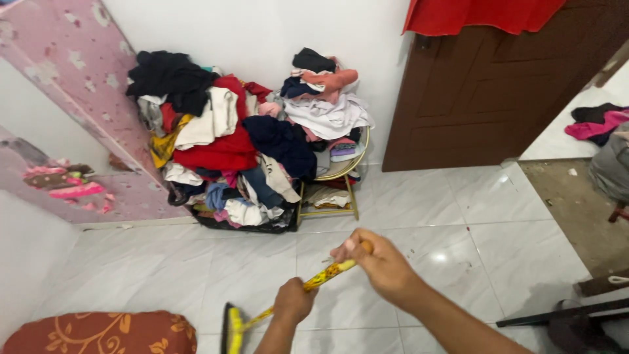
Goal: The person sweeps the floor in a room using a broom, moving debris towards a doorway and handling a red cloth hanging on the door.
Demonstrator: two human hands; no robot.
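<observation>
I hold a broom [275, 311] in both hands, and it slants across the space in front of me from upper right down to lower left. My right hand [377, 262] is clamped around the top of the yellow patterned handle, with the orange end of the stick just showing above my fingers. My left hand [293, 300] is closed around the same handle further down, so the two hands sit apart with a short bare stretch of stick between them. Below my left hand the handle runs on to the broom head [231, 328], a dark and yellow-green block that stands on the floor near the bottom edge of the view.

The floor [458, 216] is glossy white tile with grey veining. Ahead of me, against the white wall [262, 33], a large heap of mixed clothes [223, 144] spills over a black basket [262, 227], and just beside it more folded clothes are stacked on a round gold-framed chair [341, 190]. A pink panel with a mottled pattern [85, 85] leans at the left. To the right stands a dark brown door [485, 98] with a red cloth [478, 13] hanging over its top. At lower left lies an orange cushion with a leaf pattern [98, 333], well apart from the broom head.
</observation>
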